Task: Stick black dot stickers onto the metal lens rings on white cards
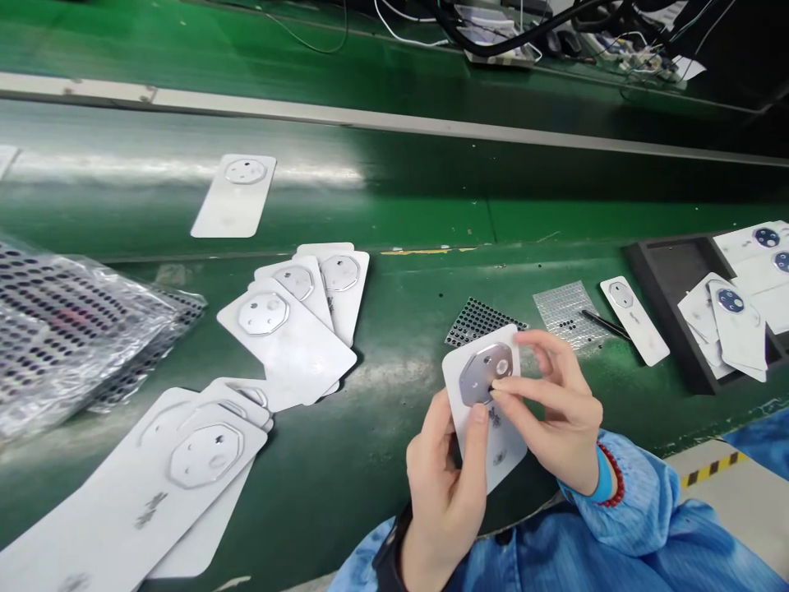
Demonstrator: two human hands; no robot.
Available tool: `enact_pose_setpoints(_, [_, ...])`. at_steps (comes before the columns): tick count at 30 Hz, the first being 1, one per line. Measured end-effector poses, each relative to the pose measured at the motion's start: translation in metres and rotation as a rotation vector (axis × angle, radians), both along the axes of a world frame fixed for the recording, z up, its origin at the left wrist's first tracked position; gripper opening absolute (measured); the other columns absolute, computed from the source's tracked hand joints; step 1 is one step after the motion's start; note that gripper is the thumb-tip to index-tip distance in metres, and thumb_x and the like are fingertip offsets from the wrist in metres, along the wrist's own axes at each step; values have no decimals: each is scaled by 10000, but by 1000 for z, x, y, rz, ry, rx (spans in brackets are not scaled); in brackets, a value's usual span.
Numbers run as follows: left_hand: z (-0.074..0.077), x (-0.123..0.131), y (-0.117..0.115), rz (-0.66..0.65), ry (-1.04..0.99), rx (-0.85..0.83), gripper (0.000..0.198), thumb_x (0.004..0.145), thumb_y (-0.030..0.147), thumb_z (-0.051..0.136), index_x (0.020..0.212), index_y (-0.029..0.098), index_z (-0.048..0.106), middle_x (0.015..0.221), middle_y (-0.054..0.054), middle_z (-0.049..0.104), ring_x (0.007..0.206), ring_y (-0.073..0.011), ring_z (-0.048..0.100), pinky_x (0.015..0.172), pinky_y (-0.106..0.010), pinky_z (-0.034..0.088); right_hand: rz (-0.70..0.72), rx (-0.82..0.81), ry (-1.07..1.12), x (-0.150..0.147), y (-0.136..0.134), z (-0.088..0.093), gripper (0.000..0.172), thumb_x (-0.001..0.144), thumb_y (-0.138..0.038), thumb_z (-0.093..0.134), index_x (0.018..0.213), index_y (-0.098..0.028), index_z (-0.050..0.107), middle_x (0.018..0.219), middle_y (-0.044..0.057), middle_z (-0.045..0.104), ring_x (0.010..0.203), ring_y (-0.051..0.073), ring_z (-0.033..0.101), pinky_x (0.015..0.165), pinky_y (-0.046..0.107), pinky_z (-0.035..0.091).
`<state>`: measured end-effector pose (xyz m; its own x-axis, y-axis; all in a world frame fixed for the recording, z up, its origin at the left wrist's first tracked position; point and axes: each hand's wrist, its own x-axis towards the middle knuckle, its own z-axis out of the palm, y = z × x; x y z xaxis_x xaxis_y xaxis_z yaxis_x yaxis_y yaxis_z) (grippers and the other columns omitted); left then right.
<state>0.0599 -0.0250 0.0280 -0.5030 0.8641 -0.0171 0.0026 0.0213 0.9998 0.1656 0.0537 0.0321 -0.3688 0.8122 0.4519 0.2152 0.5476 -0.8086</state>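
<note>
A white phone back cover point(505, 440) with an octagonal silver camera ring is tilted up in my left hand point(447, 485). That hand is closed on its left edge, the thumb lying on its face below the ring. My right hand point(551, 411) pinches a small dark piece, mostly hidden by the fingertips, against the lower right of the ring; its other fingers touch the cover's upper right edge. Just behind the cover lies a sheet of black dots point(477, 319). To its right, a clear sheet point(570, 308) carries a few black dots, and black tweezers point(607, 324) rest across its edge.
Fanned white covers point(302, 337) and a longer stack point(117, 501) lie on the left. A plastic bag of dotted sheets point(74, 329) is at far left. One cover point(237, 197) sits on the belt. Another cover point(634, 321) lies near a black tray point(671, 329) holding covers with dark-blue discs.
</note>
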Motion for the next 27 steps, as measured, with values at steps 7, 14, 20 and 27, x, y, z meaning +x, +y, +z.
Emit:
enact_pose_setpoints(7, [3, 0, 0, -13, -29, 15, 158, 934, 211, 553, 1059, 231, 646, 829, 3, 726, 656, -106, 654, 590, -148, 509, 123, -439, 187, -1, 7, 1, 170, 851, -288, 686, 885, -204, 542, 1209, 97, 559, 1003, 180, 645, 824, 324, 584])
enact_pose_setpoints(14, [11, -1, 8, 60, -55, -102, 99, 847, 273, 650, 877, 190, 696, 637, 15, 680, 502, -112, 592, 487, -182, 488, 141, -635, 252, -2, 1, 8, 214, 852, -289, 691, 833, -211, 493, 768, -16, 606, 648, 93, 623, 565, 191, 536])
enact_pose_setpoints(20, [12, -2, 9, 90, -64, -90, 73, 792, 240, 691, 843, 187, 692, 553, 32, 657, 432, -97, 560, 436, -163, 465, 149, -582, 217, 0, -1, 11, 138, 863, -266, 675, 839, -208, 551, 768, -14, 622, 661, 93, 627, 576, 184, 541])
enact_pose_setpoints(27, [9, -3, 8, 139, 1, -85, 82, 795, 260, 693, 837, 189, 689, 520, 54, 626, 389, -83, 503, 389, -164, 417, 167, -636, 246, 0, 4, 11, 119, 835, -225, 690, 845, -203, 573, 772, -5, 637, 661, 99, 614, 578, 195, 526])
